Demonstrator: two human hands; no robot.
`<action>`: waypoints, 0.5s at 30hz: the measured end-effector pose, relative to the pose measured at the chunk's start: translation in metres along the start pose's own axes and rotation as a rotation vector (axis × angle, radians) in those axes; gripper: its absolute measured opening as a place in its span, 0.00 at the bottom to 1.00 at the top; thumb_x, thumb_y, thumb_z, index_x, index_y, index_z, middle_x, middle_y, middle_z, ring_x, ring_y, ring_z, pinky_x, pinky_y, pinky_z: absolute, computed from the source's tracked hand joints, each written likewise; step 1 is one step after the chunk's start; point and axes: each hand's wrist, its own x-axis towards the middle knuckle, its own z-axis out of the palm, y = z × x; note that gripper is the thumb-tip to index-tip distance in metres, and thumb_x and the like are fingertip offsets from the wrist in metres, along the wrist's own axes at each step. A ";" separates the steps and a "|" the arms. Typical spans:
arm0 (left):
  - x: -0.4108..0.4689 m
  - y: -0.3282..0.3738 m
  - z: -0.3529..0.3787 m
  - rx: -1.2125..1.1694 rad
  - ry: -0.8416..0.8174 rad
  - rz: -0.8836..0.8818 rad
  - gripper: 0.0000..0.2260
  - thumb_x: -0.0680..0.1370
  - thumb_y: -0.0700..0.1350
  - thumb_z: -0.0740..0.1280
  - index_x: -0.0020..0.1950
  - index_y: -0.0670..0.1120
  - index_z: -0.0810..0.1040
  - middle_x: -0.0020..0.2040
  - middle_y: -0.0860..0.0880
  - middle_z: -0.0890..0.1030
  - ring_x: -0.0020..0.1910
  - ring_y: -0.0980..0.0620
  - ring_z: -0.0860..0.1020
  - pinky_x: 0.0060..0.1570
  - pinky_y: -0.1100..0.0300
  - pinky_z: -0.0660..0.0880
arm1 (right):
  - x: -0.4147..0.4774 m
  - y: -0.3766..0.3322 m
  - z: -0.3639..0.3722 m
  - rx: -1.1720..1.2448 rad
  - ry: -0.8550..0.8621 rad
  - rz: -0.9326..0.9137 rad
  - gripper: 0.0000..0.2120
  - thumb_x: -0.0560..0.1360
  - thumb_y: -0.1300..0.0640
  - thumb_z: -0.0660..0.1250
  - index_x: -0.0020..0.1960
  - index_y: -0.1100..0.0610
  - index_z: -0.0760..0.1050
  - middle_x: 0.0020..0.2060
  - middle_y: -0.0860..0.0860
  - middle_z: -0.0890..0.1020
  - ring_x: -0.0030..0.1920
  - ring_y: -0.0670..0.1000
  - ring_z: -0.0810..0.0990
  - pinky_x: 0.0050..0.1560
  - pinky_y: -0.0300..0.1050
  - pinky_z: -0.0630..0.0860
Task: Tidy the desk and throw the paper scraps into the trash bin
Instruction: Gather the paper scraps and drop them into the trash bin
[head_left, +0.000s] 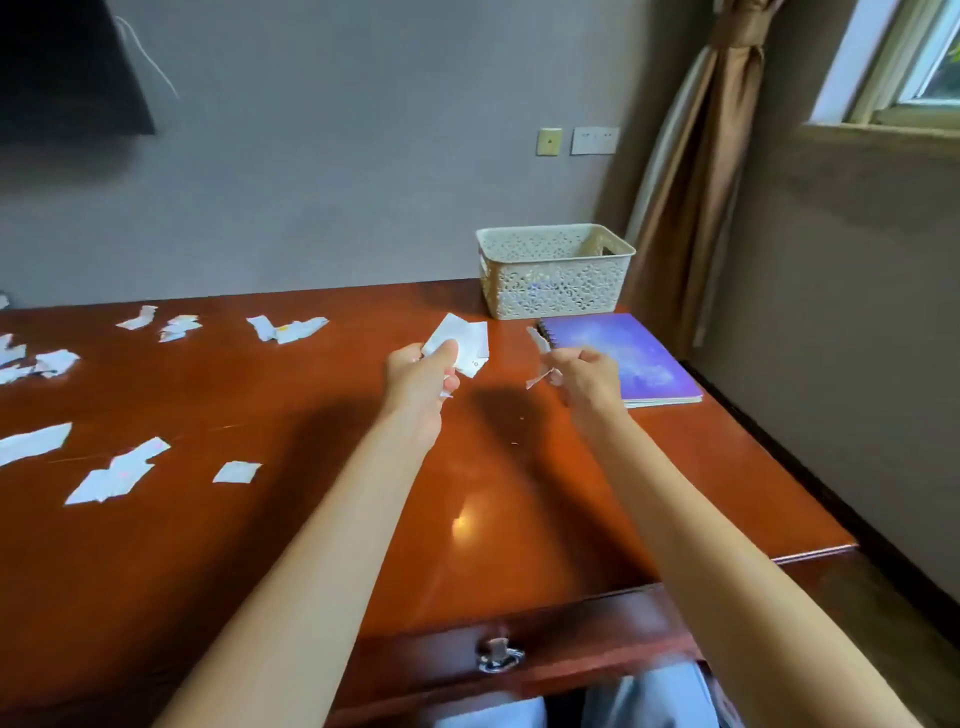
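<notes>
Above the desk (311, 519), left hand (421, 379) gripping paper scraps (465, 338), right hand (584, 376) pinching a small scrap (536, 339)

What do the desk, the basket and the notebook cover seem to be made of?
The desk looks like wood under glossy reddish varnish: it mirrors a light. The basket is probably cream moulded plastic, pierced in a lace pattern. The notebook cover is purple printed card or plastic, faintly shiny; I cannot tell which.

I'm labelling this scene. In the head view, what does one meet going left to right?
Loose scraps on the desk, left hand holding torn paper, right hand pinching a scrap, curtain, window. Basket and notebook overlap the right hand, so they are left out.
</notes>
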 end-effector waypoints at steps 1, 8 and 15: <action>-0.007 -0.002 0.022 -0.032 -0.052 -0.018 0.05 0.78 0.40 0.64 0.43 0.42 0.73 0.37 0.46 0.72 0.28 0.57 0.68 0.31 0.67 0.63 | 0.001 -0.002 -0.021 0.022 0.029 -0.010 0.14 0.70 0.71 0.64 0.28 0.59 0.71 0.28 0.55 0.72 0.29 0.51 0.70 0.29 0.36 0.65; -0.070 -0.040 0.181 -0.091 -0.413 -0.037 0.15 0.78 0.35 0.62 0.31 0.43 0.68 0.16 0.53 0.67 0.13 0.62 0.63 0.17 0.73 0.57 | -0.016 -0.013 -0.199 0.207 0.325 -0.091 0.13 0.67 0.72 0.63 0.27 0.60 0.72 0.25 0.57 0.75 0.31 0.51 0.77 0.34 0.40 0.66; -0.186 -0.092 0.309 0.015 -0.741 -0.122 0.10 0.78 0.38 0.62 0.37 0.45 0.72 0.28 0.49 0.66 0.24 0.56 0.64 0.24 0.68 0.62 | -0.057 0.010 -0.365 0.231 0.609 -0.078 0.12 0.71 0.70 0.65 0.31 0.61 0.73 0.33 0.54 0.75 0.43 0.52 0.76 0.48 0.45 0.73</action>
